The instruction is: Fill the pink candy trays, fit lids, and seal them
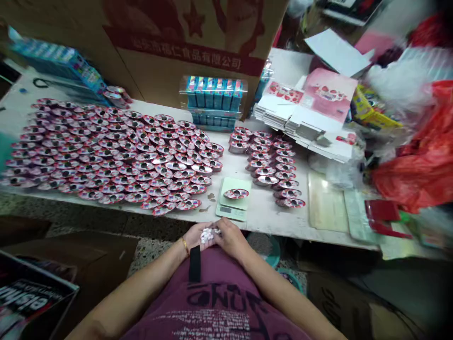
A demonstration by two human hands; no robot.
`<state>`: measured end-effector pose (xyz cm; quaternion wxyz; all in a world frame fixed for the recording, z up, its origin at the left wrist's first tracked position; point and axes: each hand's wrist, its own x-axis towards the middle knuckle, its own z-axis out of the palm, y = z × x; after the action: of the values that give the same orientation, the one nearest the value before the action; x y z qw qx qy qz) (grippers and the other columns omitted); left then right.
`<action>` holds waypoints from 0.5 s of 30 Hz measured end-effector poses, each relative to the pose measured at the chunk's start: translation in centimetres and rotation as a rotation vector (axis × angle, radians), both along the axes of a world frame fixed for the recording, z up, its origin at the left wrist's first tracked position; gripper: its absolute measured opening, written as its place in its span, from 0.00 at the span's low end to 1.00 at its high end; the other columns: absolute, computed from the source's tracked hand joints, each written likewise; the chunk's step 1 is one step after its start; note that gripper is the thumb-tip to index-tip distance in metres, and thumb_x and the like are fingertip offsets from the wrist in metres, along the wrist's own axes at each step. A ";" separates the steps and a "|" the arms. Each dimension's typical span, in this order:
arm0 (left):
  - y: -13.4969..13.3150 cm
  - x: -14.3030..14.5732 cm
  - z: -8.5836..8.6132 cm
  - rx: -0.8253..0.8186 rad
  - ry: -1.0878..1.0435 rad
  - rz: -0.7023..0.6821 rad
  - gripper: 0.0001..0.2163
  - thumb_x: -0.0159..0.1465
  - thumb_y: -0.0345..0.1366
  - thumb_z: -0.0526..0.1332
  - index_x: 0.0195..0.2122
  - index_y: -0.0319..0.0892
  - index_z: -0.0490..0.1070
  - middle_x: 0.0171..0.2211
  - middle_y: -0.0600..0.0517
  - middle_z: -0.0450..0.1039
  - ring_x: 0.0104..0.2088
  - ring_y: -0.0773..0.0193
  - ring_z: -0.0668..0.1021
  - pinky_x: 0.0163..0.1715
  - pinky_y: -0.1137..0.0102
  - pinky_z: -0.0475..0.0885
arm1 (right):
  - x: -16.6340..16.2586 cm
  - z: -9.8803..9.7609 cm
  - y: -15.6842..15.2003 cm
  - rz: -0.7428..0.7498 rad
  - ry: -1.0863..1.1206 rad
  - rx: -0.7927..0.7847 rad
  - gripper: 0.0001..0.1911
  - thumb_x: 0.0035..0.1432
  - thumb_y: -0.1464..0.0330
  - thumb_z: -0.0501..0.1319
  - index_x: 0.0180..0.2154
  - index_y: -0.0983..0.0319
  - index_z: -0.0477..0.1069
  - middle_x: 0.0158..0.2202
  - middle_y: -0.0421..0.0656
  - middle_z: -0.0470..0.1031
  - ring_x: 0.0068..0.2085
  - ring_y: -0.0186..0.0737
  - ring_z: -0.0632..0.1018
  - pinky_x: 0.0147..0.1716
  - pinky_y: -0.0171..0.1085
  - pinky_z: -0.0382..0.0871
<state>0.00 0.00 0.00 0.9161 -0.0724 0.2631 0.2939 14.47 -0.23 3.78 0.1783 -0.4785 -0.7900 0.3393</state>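
Note:
My left hand is cupped palm up just below the table edge, holding a small heap of white pieces. My right hand rests against it, fingers curled and pinching at the heap. Directly ahead, a small pale green scale carries one round pink tin. Left of the scale many pink tins lie in overlapping rows. A smaller batch of tins lies in two columns to the right.
A large cardboard box stands at the back with clear packs of blue boxes before it. Flat pink-and-white cartons are stacked at the back right. Red plastic bags crowd the right. Cardboard boxes sit on the floor.

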 end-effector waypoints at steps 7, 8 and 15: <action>2.7 3.9 1.4 0.055 -0.032 0.153 0.14 0.56 0.30 0.52 0.40 0.26 0.67 0.38 0.39 0.72 0.44 0.57 0.71 0.47 0.66 0.62 | 5.4 1.3 5.9 -0.152 0.018 0.209 0.06 0.48 0.74 0.54 0.32 0.62 0.64 0.29 0.40 0.64 0.31 0.33 0.67 0.31 0.30 0.60; 3.1 4.1 1.6 0.061 -0.025 0.169 0.14 0.57 0.30 0.52 0.41 0.26 0.67 0.38 0.38 0.71 0.45 0.57 0.71 0.47 0.66 0.62 | 5.7 1.4 6.8 -0.150 -0.024 0.242 0.06 0.48 0.73 0.53 0.32 0.62 0.64 0.30 0.41 0.65 0.31 0.33 0.67 0.31 0.30 0.61; 3.1 2.4 1.8 0.042 0.056 0.193 0.16 0.57 0.32 0.52 0.45 0.28 0.63 0.44 0.37 0.67 0.48 0.54 0.68 0.46 0.64 0.63 | 5.9 1.0 10.5 -0.063 -0.330 0.282 0.07 0.53 0.72 0.52 0.33 0.62 0.67 0.34 0.44 0.66 0.36 0.36 0.68 0.33 0.32 0.61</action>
<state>2.38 3.11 1.82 0.8771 -0.0697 0.2743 0.3880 20.37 10.24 4.74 0.1224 -0.5222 -0.8329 0.1367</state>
